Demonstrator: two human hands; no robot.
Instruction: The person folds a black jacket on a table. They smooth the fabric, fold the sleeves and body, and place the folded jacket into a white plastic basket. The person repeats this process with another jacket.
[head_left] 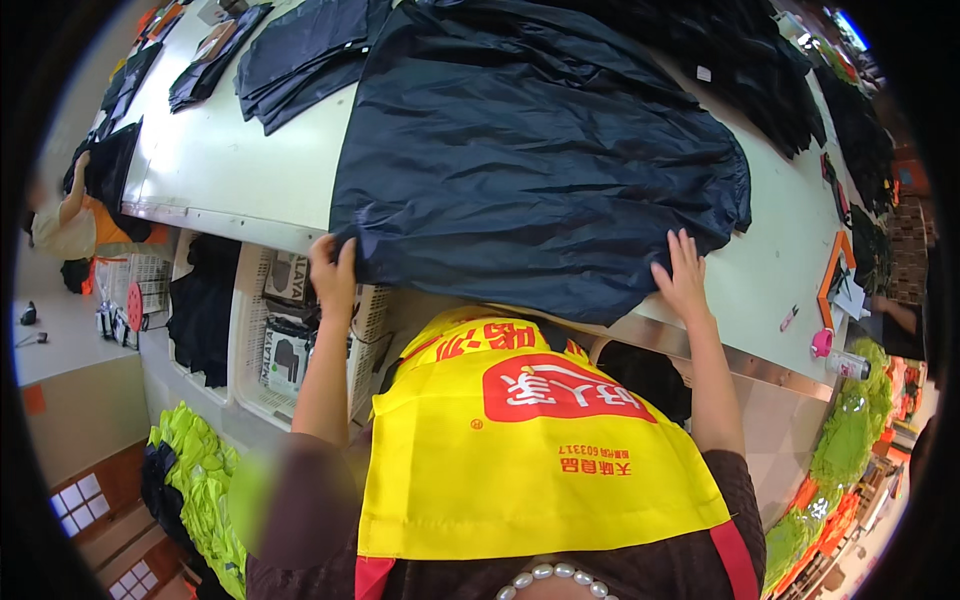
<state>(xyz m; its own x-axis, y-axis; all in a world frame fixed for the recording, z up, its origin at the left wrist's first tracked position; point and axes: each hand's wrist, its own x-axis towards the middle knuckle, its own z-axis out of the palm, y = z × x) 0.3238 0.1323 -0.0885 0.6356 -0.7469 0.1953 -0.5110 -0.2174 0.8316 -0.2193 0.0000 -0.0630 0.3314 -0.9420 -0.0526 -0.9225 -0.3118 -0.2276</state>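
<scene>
A large, shiny dark navy piece of clothing fabric lies spread over the white table in front of me. Wrinkles run across it, and its near edge hangs slightly over the table's front. At its near left corner is my left hand, thumb against the fabric and fingers apart from it at the table edge. My right hand rests on the near right part of the fabric with its fingers spread out. Both hands look open. The fabric's far end runs up to the top of the picture.
Folded dark garments lie at the far left of the white table; a dark pile is at the far right. White baskets with packages stand below. An orange frame and pink cup sit right. Another person works left.
</scene>
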